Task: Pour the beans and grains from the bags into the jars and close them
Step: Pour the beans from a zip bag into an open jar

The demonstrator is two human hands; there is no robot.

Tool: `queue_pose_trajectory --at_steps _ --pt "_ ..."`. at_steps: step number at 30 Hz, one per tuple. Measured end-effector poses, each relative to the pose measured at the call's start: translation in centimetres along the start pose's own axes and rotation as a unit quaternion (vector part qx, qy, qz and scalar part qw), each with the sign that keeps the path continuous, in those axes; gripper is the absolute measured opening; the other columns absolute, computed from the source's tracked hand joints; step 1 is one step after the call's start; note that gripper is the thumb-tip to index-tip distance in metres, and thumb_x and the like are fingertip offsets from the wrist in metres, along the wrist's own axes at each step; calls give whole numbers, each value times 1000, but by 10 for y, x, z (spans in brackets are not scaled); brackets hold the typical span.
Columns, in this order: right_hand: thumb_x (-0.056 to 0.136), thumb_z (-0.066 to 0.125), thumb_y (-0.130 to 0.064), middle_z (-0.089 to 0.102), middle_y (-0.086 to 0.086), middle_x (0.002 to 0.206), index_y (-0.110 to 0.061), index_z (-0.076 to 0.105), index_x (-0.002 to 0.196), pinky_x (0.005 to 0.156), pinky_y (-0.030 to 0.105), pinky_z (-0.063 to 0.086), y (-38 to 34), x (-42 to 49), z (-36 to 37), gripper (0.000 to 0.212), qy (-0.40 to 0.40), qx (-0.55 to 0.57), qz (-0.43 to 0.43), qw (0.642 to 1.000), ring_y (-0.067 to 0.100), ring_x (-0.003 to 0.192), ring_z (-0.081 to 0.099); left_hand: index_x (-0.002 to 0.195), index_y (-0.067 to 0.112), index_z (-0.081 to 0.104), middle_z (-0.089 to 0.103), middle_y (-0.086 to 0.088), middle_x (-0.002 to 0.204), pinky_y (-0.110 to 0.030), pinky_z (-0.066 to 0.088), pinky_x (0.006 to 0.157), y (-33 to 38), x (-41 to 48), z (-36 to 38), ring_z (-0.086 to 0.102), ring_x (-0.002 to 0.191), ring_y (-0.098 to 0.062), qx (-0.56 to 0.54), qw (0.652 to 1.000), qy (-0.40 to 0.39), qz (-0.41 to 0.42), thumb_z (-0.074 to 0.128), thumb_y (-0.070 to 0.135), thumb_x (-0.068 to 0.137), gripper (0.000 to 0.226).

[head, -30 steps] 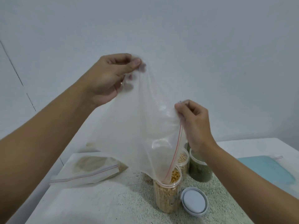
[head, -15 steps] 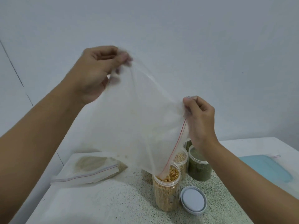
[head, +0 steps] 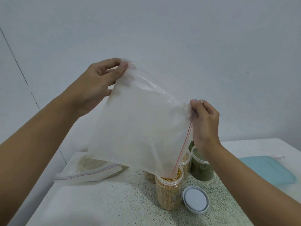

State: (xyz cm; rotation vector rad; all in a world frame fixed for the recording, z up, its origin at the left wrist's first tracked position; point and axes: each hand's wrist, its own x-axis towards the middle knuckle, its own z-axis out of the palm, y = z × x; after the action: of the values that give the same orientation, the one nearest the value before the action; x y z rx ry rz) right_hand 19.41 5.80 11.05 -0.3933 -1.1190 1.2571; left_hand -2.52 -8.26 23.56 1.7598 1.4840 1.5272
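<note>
Speckled counter (head: 105,203) low in frame. Our left hand (head: 96,88) pinches the clear bag (head: 138,128) by its upper-left corner, our right hand (head: 206,123) pinches its right corner (by the red zip line). The bag's lowest corner meets the mouth of the jar (head: 167,193) of yellow beans, lower centre, with the lid (head: 195,199) lying just beside.

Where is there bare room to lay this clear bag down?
Bare speckled countertop lies left of the clear plastic jar of yellow peas, in front of the flat-lying zip bag. Crowded rightward: round grey lid, green-filled clear jar, teal flat board.
</note>
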Motion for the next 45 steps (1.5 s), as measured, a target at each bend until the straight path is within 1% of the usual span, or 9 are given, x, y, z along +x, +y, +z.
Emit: queue_pose_trajectory --at_steps 5,10,13,18,22,29,36,42,45 --pt "101 61 -16 49 1 72 -12 56 69 82 40 37 8 1 -5 32 12 9 7 1000 26 81 41 135 26 61 73 -4 123 -44 52 97 -41 -32 -15 69 116 -25 18 999 -6 -37 70 69 80 71" --pt "102 60 -16 52 1 73 -10 57 72 83 39 39 14 3 -8 32 19 9 13 1000 20 77 46 111 29 74 77 10 109 -45 54 100 -92 -72 -10 72 104 -12 135 984 6 -119 69 49 83 34" --pt "104 58 -21 53 0 75 -12 57 73 82 41 41 17 3 -6 33 8 -2 27 1000 16 75 50 101 20 74 75 -6 101 -55 55 96 -108 -81 -11 70 97 -28 143 979 51 -138 71 65 81 50" --pt "107 48 -37 52 -6 80 -21 53 80 80 39 47 19 9 -4 32 8 -43 55 998 24 84 53 86 17 70 63 -15 81 -37 47 74 -99 -67 -6 60 73 -25 158 982 81 -56 69 67 80 50" --pt "109 40 -39 51 1 84 -20 48 86 72 35 51 20 21 -9 31 34 -45 60 997 14 69 55 82 11 60 52 -15 75 -32 37 61 -87 -51 -2 48 72 -33 255 963 87 20 63 57 93 47" --pt "111 36 -36 52 -5 77 -19 48 88 64 31 50 28 28 -15 31 98 -40 81 991 11 64 49 76 -15 50 43 -5 63 -13 33 56 -58 -25 4 37 58 -18 212 973 59 63 72 40 88 61" --pt "112 34 -35 54 -5 78 -20 52 92 68 33 49 34 28 -17 31 123 -35 103 986 10 65 50 75 -15 57 47 -29 71 -13 35 55 -32 -13 12 41 58 -26 236 967 11 99 74 43 84 62" --pt "111 35 -36 56 -5 83 -19 53 93 81 38 50 38 32 -17 30 121 -42 98 987 12 74 53 83 -6 70 65 -25 80 -16 45 57 -39 -8 15 63 63 -21 206 975 30 75 73 45 85 51" --pt "111 36 -36 56 -7 81 -20 52 91 77 36 48 38 33 -13 30 105 -30 89 990 11 72 52 82 -3 70 63 -26 79 -17 42 55 -46 -11 18 55 60 -19 197 979 22 41 73 47 84 50"
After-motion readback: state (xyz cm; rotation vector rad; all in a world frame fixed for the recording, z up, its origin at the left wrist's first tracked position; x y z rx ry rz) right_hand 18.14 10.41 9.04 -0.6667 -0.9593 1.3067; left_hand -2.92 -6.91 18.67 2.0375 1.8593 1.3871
